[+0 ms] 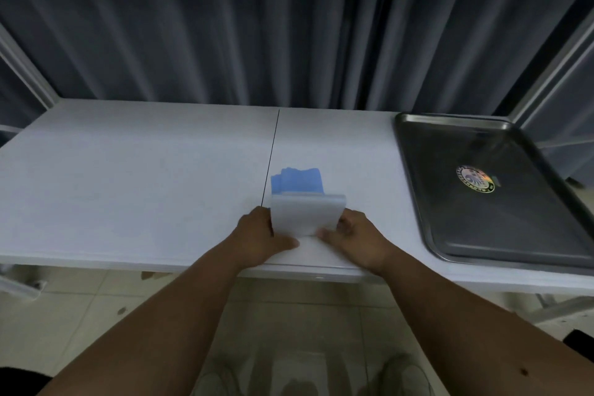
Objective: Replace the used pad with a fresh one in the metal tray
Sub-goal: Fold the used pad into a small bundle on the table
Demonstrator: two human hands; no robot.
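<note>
A folded white pad point(307, 214) lies on the white table near its front edge, at the middle. My left hand point(262, 236) grips its left side and my right hand point(353, 233) grips its right side, thumbs on top near the front. Just behind it lies a crumpled blue pad point(297, 181), partly hidden by the white one. The metal tray point(501, 222) sits at the right end of the table with nothing in it but a round shiny sticker point(475, 178).
The white table point(128, 186) has a dark seam point(271, 151) running front to back near the pads. Dark curtains point(289, 26) hang behind it. Metal frame posts stand at both sides. Tiled floor and my shoes show below.
</note>
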